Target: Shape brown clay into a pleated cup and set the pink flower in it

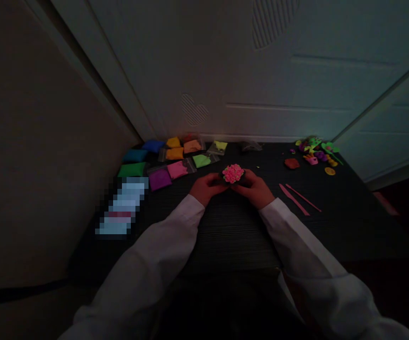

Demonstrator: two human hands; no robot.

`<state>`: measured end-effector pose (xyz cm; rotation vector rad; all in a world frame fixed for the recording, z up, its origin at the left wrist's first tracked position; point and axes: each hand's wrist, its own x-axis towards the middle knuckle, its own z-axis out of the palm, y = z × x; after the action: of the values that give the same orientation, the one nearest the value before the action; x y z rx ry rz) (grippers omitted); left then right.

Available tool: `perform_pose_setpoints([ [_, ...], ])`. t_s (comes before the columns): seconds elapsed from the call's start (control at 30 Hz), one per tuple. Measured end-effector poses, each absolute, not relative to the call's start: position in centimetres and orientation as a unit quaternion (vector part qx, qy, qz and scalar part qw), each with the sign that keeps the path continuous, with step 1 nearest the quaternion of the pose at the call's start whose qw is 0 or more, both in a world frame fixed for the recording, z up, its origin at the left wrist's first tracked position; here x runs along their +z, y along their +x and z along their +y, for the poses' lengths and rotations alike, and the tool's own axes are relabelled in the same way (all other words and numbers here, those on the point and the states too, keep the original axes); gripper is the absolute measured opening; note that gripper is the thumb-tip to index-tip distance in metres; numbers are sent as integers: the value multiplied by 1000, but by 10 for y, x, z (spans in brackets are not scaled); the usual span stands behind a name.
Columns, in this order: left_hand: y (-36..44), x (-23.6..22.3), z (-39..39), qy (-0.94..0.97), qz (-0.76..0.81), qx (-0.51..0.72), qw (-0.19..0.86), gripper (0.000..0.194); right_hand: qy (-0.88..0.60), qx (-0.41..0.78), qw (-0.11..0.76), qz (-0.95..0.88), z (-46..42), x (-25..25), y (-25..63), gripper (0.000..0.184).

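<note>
Between my two hands is a small clay flower bouquet (233,173), a cluster of pink blossoms with bits of green and a dark part around it. My left hand (206,189) grips it from the left, fingers curled against its side. From the right, my right hand (256,189) holds the same piece, thumb and fingers closed on it. Its underside is hidden by my fingers. To the right of my right hand lie a pink plastic clay knife (294,199) and a thin pink stick tool (303,197).
Bags of coloured clay, such as a purple one (160,179) and a green one (132,169), line the dark table's (233,241) back left. A blurred phone (123,208) lies at left. Reddish clay (291,163) and small clay figures (319,153) sit back right. A white panel (204,71) rises behind.
</note>
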<state>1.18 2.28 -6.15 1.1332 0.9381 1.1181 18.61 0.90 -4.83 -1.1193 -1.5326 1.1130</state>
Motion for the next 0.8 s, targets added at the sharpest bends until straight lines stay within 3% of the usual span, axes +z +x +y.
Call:
perform_pose_setpoints([
  [0.33, 0, -55, 26, 432, 420, 525, 601, 17, -447, 503, 479, -564, 13, -48, 196, 36],
  [0.57, 0, -58, 26, 472, 435, 492, 587, 33, -444, 513, 495, -542, 16, -49, 200, 32],
  [0.8, 0, -52, 23, 549, 438, 475, 530, 25, -441, 522, 487, -544, 13, -49, 195, 33],
])
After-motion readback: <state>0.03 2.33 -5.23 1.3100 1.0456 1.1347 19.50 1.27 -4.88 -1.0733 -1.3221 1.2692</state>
